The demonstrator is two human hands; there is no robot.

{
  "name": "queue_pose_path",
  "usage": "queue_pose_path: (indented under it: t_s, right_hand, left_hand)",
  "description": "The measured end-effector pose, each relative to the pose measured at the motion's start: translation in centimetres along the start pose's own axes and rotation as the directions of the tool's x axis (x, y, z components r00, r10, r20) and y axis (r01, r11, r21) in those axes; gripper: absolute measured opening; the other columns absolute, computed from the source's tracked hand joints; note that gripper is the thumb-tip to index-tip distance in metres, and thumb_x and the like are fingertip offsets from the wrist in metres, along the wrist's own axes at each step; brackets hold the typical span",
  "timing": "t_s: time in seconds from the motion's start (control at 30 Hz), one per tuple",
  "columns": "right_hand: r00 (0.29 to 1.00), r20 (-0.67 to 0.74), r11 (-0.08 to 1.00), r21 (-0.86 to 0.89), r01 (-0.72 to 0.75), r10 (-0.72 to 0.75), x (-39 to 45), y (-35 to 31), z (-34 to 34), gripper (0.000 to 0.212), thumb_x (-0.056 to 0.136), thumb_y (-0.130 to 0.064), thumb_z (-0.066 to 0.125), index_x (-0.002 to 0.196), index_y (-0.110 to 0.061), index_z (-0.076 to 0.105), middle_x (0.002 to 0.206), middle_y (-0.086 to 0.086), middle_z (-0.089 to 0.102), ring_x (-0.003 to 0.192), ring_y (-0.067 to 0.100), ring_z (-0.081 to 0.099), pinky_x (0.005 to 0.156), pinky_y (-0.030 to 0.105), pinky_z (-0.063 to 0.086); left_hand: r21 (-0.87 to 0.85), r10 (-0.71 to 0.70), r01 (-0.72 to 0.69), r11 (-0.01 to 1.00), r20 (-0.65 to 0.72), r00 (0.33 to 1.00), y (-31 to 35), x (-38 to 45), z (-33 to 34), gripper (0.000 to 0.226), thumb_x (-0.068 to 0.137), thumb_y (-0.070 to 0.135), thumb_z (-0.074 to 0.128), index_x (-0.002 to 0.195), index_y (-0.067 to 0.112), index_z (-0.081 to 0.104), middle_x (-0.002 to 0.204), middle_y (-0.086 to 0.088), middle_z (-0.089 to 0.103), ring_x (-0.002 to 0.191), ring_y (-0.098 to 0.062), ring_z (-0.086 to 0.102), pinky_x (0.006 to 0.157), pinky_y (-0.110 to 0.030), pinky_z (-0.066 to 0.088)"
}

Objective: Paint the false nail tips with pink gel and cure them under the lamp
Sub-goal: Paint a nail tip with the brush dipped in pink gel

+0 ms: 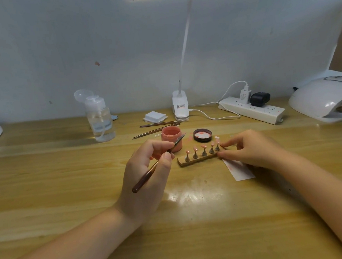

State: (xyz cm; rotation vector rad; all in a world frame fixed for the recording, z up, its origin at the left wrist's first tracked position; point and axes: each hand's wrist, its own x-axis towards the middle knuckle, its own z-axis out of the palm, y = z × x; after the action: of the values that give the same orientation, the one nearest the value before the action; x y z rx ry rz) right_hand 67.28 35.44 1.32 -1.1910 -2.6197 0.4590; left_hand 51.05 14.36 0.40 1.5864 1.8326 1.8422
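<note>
Here my left hand pinches the brush, bristles aimed right at the nail-tip holder, whose near end my right hand pinches.

bare wooden table in front, pink jar, lid crowd behind nail stand

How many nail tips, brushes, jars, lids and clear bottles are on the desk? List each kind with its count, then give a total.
Nail tips on the holder: 5
Brushes, one in the left hand, two lying behind: 3
Jars: 1
Lids: 1
Clear bottles: 1
Total: 11
</note>
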Motion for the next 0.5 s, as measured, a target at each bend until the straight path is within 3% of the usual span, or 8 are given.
queue_pose_path:
  t_s: [0.1,0.2,0.3,0.4,0.5]
  right_hand:
    - [0.999,0.016,0.995,0.091,0.029,-0.031,-0.1,0.2,-0.2,0.043,0.068,-0.062,0.071,0.101,-0.036,0.069,0.066,-0.01,0.054,0.058,0.006,0.047,0.048,0.022,0.03]
    - [0.997,0.014,0.997,0.044,0.071,-0.071,-0.4,0.2,-0.1,0.047,0.071,-0.063,0.068,0.113,-0.042,0.064,0.072,-0.009,0.056,0.063,0.008,0.049,0.052,0.024,0.032]
    - [0.996,-0.007,0.995,0.036,0.091,-0.091,-0.5,0.4,-0.3,0.039,0.068,-0.064,0.069,0.101,-0.043,0.07,0.069,-0.013,0.056,0.061,0.007,0.049,0.051,0.023,0.03]
    - [0.987,0.005,0.955,0.254,0.153,-0.16,-0.7,0.4,-0.6,0.037,0.054,-0.062,0.077,0.079,-0.034,0.077,0.056,-0.01,0.052,0.051,0.007,0.039,0.051,0.028,0.028]
    - [0.982,-0.024,0.893,0.414,0.179,-0.185,-1.0,0.3,-0.8,0.032,0.05,-0.052,0.083,0.07,-0.028,0.078,0.049,-0.01,0.048,0.048,0.006,0.034,0.048,0.025,0.025]
  left_hand:
    - [-0.004,0.005,-0.005,1.0,-0.008,1.0,0.0,0.0,0.0,0.017,0.086,0.024,0.052,0.098,0.025,0.065,0.088,0.009,0.068,0.092,-0.009,0.062,0.076,-0.01,0.044]
    - [-0.004,0.017,-0.017,1.0,-0.009,1.0,0.0,0.0,0.0,0.019,0.085,0.031,0.051,0.098,0.026,0.065,0.088,0.01,0.068,0.091,-0.008,0.062,0.075,-0.008,0.043]
    - [-0.014,0.012,-0.012,1.0,-0.01,1.0,0.0,0.1,0.0,0.017,0.086,0.021,0.052,0.096,0.027,0.064,0.086,0.013,0.068,0.09,-0.006,0.062,0.075,-0.008,0.043]
    - [-0.022,0.025,-0.025,0.999,-0.01,1.0,0.1,0.1,0.0,0.017,0.087,0.019,0.051,0.096,0.027,0.064,0.09,0.016,0.068,0.091,-0.005,0.063,0.076,-0.008,0.043]
    - [-0.022,0.03,-0.031,0.999,-0.017,0.999,0.1,0.1,-0.1,0.016,0.087,0.028,0.051,0.097,0.03,0.063,0.092,0.016,0.068,0.093,-0.005,0.062,0.076,-0.007,0.043]
